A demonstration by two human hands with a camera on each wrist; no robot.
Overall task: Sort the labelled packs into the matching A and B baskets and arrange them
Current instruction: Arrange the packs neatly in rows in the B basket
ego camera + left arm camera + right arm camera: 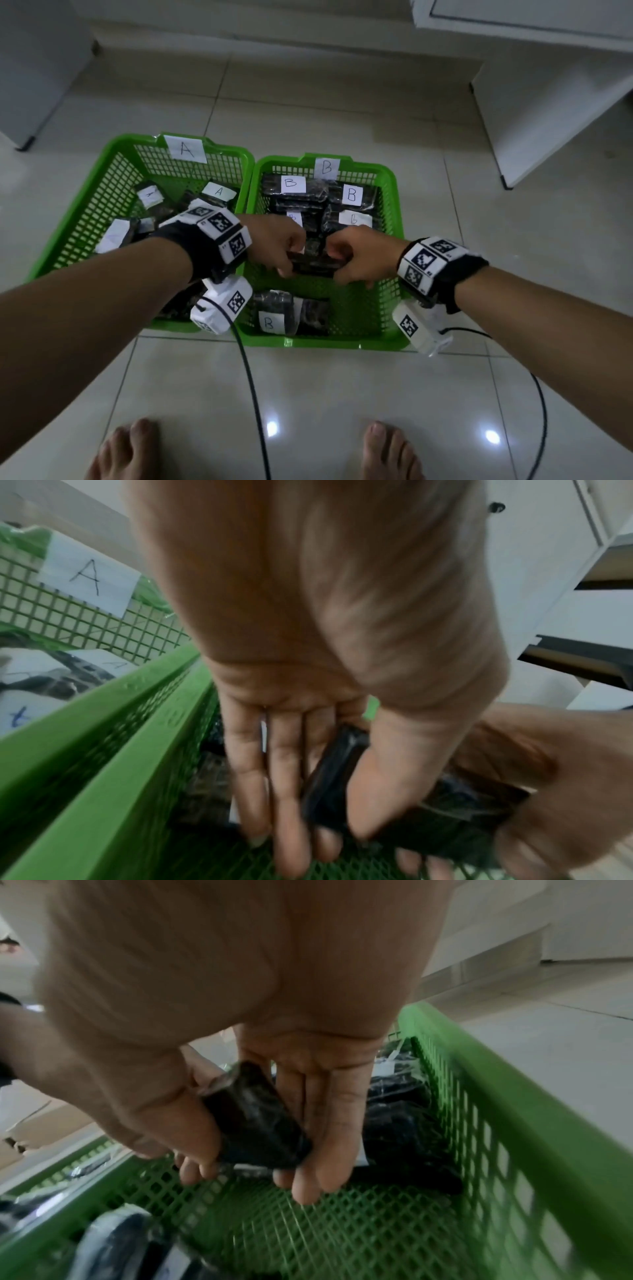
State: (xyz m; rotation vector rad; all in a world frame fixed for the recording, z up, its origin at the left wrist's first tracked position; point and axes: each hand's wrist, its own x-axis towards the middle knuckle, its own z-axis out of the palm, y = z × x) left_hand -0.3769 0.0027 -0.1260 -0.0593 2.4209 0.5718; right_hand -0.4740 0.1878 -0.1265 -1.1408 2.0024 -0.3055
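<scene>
Two green baskets stand side by side on the floor: basket A (113, 178) on the left, basket B (383, 192) on the right. Both hold black packs with white letter labels. Over the middle of basket B, my left hand (284, 246) and my right hand (352, 255) grip the two ends of one black pack (315, 263). In the left wrist view the fingers and thumb pinch the pack's end (329, 783). The right wrist view shows the thumb and fingers round its other end (257, 1118). Its label is hidden.
Several B packs (294, 192) are stacked along basket B's far side, and one B pack (277, 317) lies at its near left corner. A packs (219, 192) lie loose in basket A. White cabinets (548, 102) stand beyond. Cables (253, 394) and my bare feet (137, 448) are on the tiles.
</scene>
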